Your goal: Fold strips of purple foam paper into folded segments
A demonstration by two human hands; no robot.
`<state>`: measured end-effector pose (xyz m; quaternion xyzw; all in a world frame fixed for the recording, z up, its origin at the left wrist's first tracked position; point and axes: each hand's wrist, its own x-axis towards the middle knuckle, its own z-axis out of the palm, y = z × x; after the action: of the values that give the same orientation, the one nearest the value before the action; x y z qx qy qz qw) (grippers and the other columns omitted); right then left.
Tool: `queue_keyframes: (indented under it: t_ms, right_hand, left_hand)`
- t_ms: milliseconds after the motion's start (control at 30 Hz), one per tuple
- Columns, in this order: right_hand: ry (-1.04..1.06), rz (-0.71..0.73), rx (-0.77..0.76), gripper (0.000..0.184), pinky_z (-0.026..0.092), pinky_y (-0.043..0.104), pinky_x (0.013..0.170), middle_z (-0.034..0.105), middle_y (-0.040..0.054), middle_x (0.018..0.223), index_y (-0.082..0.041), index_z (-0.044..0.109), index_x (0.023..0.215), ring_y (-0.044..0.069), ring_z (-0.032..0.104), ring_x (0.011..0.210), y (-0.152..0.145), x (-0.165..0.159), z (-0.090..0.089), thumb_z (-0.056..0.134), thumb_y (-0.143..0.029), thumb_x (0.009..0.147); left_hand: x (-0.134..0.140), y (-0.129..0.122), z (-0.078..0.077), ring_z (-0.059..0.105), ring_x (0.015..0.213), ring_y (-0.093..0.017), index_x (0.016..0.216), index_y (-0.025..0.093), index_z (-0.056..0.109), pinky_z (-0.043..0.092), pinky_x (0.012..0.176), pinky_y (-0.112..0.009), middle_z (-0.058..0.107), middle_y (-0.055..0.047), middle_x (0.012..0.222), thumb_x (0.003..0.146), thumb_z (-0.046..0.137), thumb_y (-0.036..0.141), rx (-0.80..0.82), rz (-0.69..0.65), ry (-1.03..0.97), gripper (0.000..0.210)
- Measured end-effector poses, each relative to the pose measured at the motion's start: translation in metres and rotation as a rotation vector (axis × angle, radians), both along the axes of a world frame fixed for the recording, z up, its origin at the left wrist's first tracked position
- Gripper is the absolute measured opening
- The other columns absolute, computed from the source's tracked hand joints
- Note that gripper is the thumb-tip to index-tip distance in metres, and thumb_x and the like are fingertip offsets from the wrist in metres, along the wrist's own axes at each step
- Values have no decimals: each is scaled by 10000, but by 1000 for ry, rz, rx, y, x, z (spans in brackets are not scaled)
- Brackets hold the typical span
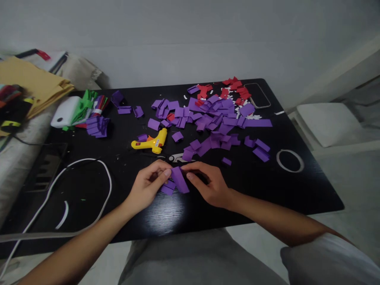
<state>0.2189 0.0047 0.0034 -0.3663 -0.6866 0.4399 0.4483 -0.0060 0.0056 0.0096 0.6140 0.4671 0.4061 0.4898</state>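
Fingers of the left hand [151, 184] pinch a purple strip [179, 181] near its far end, thumb on top; those of the right hand [212, 184] come in from the other side, forefinger at the far right corner, thumb just beside the long edge — whether they grip it, I cannot tell. So the strip lies between the two hands, its long axis slanting from the left thumb down and rightward toward the body, with the left hand holding and the right alongside. Another purple piece [168, 187] sits under the left thumb; held or resting, unclear. Just past the hands on the black table [252, 202] is a metal tool [176, 157], partly covered by purple paper, then a yellow glue gun [151, 143]. Farther off spreads the purple pile [212, 114] — with red scraps [245, 93] at its far right.
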Motion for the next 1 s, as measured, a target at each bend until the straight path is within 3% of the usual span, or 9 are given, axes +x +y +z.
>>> queue_keyframes:
  t_ms: [267, 400, 533, 667, 767, 1000]
  right_hand:
    - [36, -23, 16, 128, 628, 311, 841, 787, 57, 1020, -206, 745, 1061, 179, 754, 926, 1, -2, -2, 697, -183, 945]
    - [52, -1, -12, 121, 634, 316, 845, 770, 73, 1024, -188, 732, 1059, 178, 751, 920, -1, -3, -2, 714, -223, 944]
    - [123, -56, -118, 260, 658, 300, 806, 760, 34, 957, -206, 673, 1041, 159, 763, 830, -3, -6, -9, 838, -284, 856]
    - [89, -71, -138, 344, 661, 318, 857, 796, 28, 983, -232, 672, 1187, 169, 785, 888, -3, -7, -16, 821, -258, 878]
    - [43, -72, -114, 258, 652, 330, 874, 813, 33, 1015, -236, 732, 1137, 180, 791, 915, -1, -5, -16, 816, -271, 895]
    - [-81, -70, 21, 109, 624, 316, 795, 772, 34, 945, -233, 786, 1019, 172, 738, 856, 3, -2, -9, 803, -250, 913]
  left_hand:
    - [1, -3, -6, 616, 628, -111, 984, 187, 774, 514, 572, -208, 706, -11, 771, 959, 721, 347, -12, 53, 31, 170]
    - [3, -2, -5, 625, 682, -102, 951, 187, 761, 525, 603, -198, 704, -20, 856, 947, 731, 264, 122, 51, 68, 82]
    - [5, -3, -5, 701, 930, -154, 959, 191, 756, 587, 742, -238, 719, -69, 1051, 942, 731, 201, 286, 22, 130, 32]
    - [6, -7, -10, 732, 841, -145, 1081, 190, 720, 626, 751, -257, 754, -53, 1003, 929, 760, 227, 248, 36, 117, 161]
    - [5, -8, -11, 738, 776, -139, 1139, 193, 727, 634, 752, -262, 781, -34, 932, 916, 784, 245, 262, 44, 173, 236]
    - [4, -6, -4, 729, 850, -172, 1023, 210, 785, 614, 778, -298, 775, -47, 928, 935, 759, 195, 446, 37, 269, 93]
